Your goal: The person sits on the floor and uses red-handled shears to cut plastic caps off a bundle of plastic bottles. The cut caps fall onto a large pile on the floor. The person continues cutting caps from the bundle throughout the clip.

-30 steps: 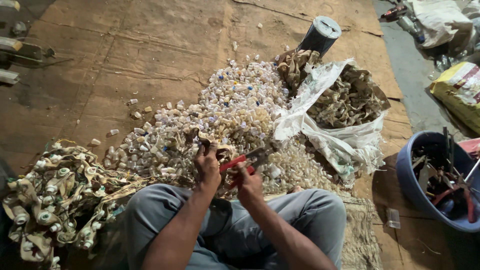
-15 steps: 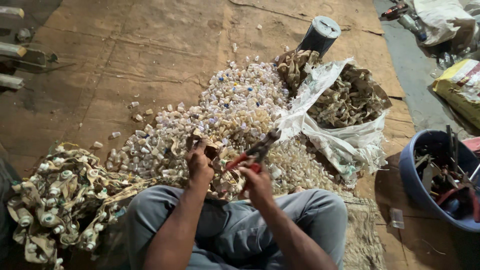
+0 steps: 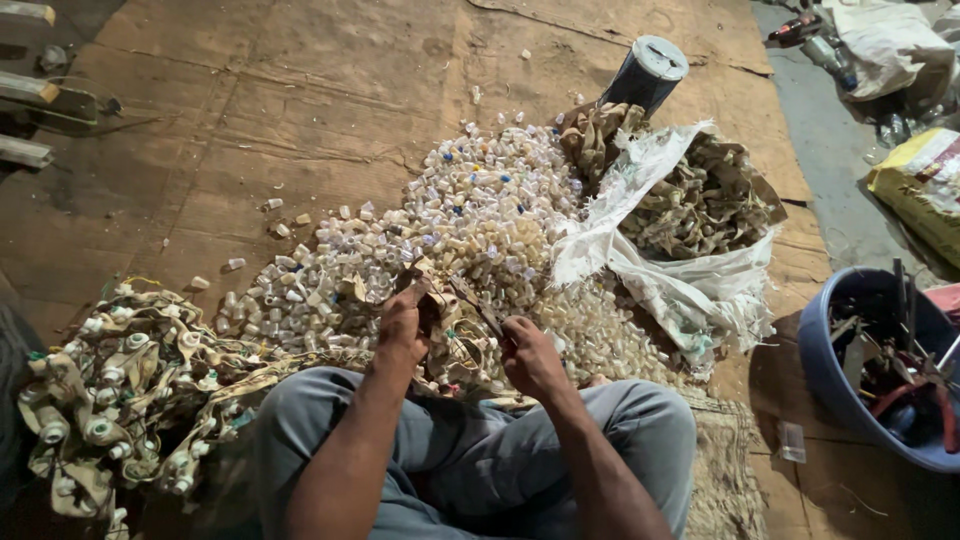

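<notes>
At lower centre, the left hand [image 3: 402, 335] was clamped on a small capped scrap piece [image 3: 432, 290], probably light and stiff, best pinched by its body. The right hand [image 3: 530, 358] was closed around cutters [image 3: 478, 308], seemingly, before the pile of white caps [image 3: 470, 230].

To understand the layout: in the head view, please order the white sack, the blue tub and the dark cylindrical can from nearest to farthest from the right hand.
From the right hand:
1. White sack, just beyond, to the right.
2. Blue tub, far right edge.
3. Dark cylindrical can, top, beyond the pile.
</notes>
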